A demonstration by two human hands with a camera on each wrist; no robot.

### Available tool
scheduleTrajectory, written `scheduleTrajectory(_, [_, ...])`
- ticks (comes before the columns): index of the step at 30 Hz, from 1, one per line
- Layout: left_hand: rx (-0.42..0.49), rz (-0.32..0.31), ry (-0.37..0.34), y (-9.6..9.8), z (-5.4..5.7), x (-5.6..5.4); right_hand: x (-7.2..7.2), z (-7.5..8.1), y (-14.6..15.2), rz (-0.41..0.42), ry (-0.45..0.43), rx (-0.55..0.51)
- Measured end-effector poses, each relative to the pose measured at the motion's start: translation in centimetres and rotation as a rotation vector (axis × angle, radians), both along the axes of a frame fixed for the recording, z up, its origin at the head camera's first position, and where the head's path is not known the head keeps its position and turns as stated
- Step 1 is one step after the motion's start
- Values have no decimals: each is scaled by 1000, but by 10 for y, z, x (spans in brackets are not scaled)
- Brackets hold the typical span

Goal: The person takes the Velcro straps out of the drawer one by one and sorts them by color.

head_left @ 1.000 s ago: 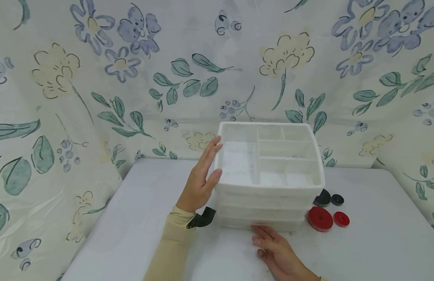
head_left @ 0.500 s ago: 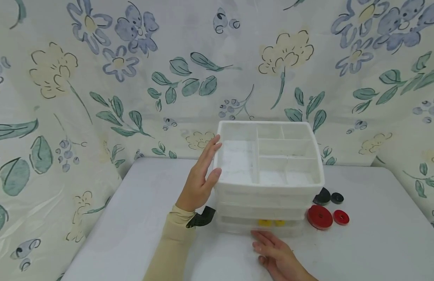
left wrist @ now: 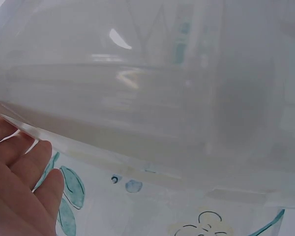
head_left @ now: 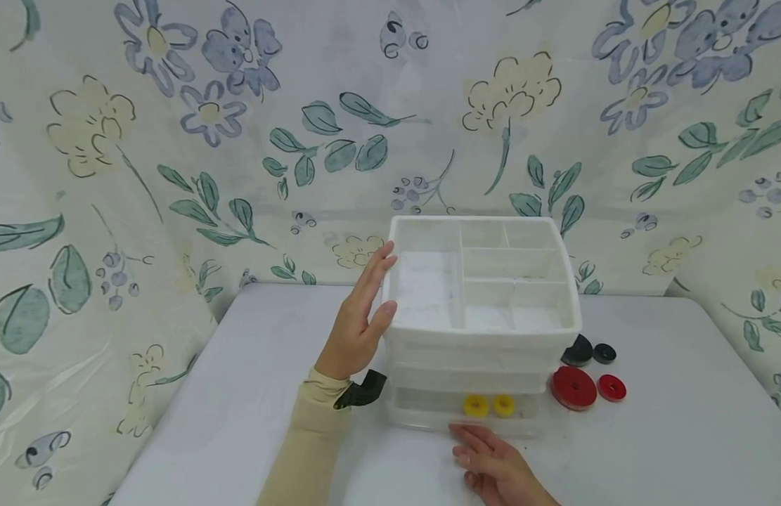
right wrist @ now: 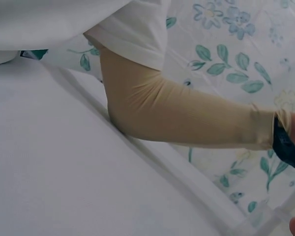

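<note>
A white plastic drawer organizer [head_left: 485,344] with a divided open top stands on the table. My left hand [head_left: 357,320] rests flat along its left side, fingers straight; the left wrist view shows these fingers [left wrist: 32,164] against the translucent wall. The bottom drawer [head_left: 422,418] is partly pulled out, with two yellow discs [head_left: 489,405] inside. My right hand [head_left: 494,460] is at this drawer's front edge, fingertips hooked at its lip and the other fingers bent below. In the right wrist view only a fingertip shows, near the clear drawer corner [right wrist: 260,219].
Right of the organizer lie a large red disc [head_left: 573,388], a small red ring [head_left: 611,387], a black half-round piece [head_left: 578,351] and a small black disc [head_left: 604,353]. A floral cloth [head_left: 339,63] hangs behind the white table [head_left: 276,330].
The bottom drawer has slid out toward me along with my right hand, bringing the yellow discs into view. My left hand has stayed against the organizer's side.
</note>
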State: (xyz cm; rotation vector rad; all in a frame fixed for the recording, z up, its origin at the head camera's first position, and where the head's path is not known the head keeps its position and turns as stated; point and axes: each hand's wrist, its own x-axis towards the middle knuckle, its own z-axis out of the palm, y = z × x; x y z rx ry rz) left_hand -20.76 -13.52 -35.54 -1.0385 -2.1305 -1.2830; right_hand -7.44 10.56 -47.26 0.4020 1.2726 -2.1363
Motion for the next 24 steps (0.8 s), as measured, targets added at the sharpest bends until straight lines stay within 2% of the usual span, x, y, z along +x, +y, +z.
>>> scheduleTrajectory(16, [0,-1,5,1,0,0,15,-4,5,43,-8,58])
scheduleTrajectory(24, [6,-5,16,1,-1,-1,21,-9,4,58,-44,158])
